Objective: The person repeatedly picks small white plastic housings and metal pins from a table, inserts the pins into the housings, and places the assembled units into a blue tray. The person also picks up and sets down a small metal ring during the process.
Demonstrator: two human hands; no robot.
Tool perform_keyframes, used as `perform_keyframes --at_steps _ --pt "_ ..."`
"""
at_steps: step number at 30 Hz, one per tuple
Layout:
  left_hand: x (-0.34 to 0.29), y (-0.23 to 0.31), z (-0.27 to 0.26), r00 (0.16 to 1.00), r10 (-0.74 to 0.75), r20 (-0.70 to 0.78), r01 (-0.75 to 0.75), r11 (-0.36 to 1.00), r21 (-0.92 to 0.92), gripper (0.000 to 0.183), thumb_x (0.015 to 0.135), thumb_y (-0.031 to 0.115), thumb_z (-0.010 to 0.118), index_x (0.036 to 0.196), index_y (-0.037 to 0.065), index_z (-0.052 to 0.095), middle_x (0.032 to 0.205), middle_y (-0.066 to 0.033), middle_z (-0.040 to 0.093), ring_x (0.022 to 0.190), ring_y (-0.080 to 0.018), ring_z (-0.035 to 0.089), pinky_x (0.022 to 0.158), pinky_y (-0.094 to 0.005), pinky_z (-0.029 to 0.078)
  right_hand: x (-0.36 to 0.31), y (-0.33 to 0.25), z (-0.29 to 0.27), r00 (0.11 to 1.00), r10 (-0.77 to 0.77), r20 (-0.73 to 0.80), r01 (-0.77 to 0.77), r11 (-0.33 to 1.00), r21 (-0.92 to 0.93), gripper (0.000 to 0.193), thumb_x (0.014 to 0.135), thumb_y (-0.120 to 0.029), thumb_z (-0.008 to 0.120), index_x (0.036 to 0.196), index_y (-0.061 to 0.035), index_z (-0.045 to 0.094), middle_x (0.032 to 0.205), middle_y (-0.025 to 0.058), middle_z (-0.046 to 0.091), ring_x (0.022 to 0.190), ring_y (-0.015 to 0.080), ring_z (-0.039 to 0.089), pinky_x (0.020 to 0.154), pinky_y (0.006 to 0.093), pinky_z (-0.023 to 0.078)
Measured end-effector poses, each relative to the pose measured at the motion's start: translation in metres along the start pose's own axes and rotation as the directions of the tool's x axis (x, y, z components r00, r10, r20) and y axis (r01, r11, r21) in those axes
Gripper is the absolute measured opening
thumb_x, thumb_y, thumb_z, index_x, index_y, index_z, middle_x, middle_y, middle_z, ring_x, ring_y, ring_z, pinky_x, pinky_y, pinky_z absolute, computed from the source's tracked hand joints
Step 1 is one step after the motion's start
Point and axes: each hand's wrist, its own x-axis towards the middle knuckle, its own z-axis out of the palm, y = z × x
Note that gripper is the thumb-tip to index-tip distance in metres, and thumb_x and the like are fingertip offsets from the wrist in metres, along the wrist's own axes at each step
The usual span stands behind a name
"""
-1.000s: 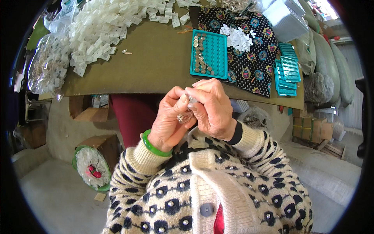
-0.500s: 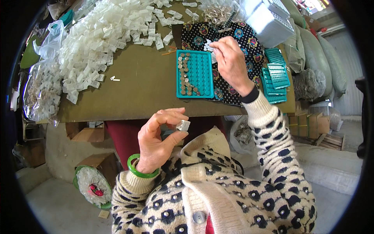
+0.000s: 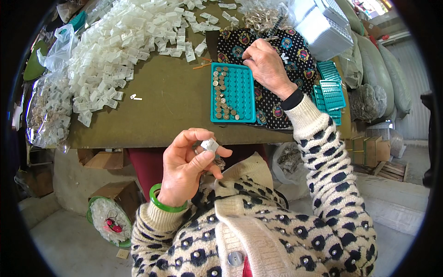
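Note:
My left hand [image 3: 182, 166], with a green bangle at its wrist, is pinching a small white plastic piece [image 3: 210, 145] between thumb and fingers, in front of the table edge. Farther off, my right hand [image 3: 270, 67] is closed over a dark patterned cloth [image 3: 278, 111], beside the top right corner of a teal tray [image 3: 213, 104]. Its fingertips are bent down and hidden, so whatever they hold cannot be made out. Small round metallic pieces [image 3: 221, 87] sit along the tray's left side. Just right of my right hand, small white pieces [image 3: 284, 58] lie on the cloth.
A large heap of translucent white plastic pieces [image 3: 110, 55] covers the table's far left. Orange sticks [image 3: 202, 66] lie beside the tray. Smaller teal trays [image 3: 332, 94] are stacked at right, below white trays [image 3: 323, 30]. A bag of metallic parts [image 3: 263, 18] sits at the back.
My right hand has shifted left and up slightly, toward the tray's corner, its fingers now curled down. The white piece in my left hand has been turned, and that hand's fingers have shifted.

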Motion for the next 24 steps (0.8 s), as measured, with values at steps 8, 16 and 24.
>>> perform_keyframes --at_steps 8,16,24 --pt "0.002 -0.005 -0.007 1.000 0.022 -0.006 -0.022 0.997 -0.069 0.033 0.095 0.002 0.059 0.127 -0.003 0.054 0.120 -0.0179 0.062 0.100 -0.0292 0.068 0.071 -0.0324 0.061 -0.004 -0.040 -0.024 0.882 0.452 0.132 -0.384 0.529 0.756 0.007 0.091 -0.008 0.065 0.093 -0.0016 0.064 0.081 0.0048 0.068 0.066 0.0108 0.064 0.058 0.0233 0.050" --pt "0.001 -0.007 -0.007 1.000 -0.008 -0.029 0.005 0.994 -0.114 0.032 0.094 0.001 0.059 0.126 -0.001 0.057 0.116 -0.0184 0.064 0.103 -0.0324 0.067 0.074 -0.0335 0.061 -0.047 -0.113 -0.056 0.842 0.359 0.402 -0.458 0.084 0.885 0.017 0.093 -0.006 0.063 0.108 0.0019 0.066 0.086 0.0048 0.065 0.074 0.0103 0.060 0.067 0.0242 0.051" --pt "-0.002 -0.009 -0.009 0.997 -0.052 -0.056 0.041 0.984 -0.174 0.028 0.094 0.006 0.061 0.120 -0.003 0.059 0.105 -0.0168 0.068 0.092 -0.0291 0.071 0.076 -0.0336 0.061 -0.073 -0.152 -0.053 0.976 0.216 0.041 -0.168 0.612 0.773 0.013 0.083 0.007 0.066 0.092 -0.0028 0.070 0.090 0.0065 0.062 0.078 0.0169 0.062 0.071 0.0259 0.051"
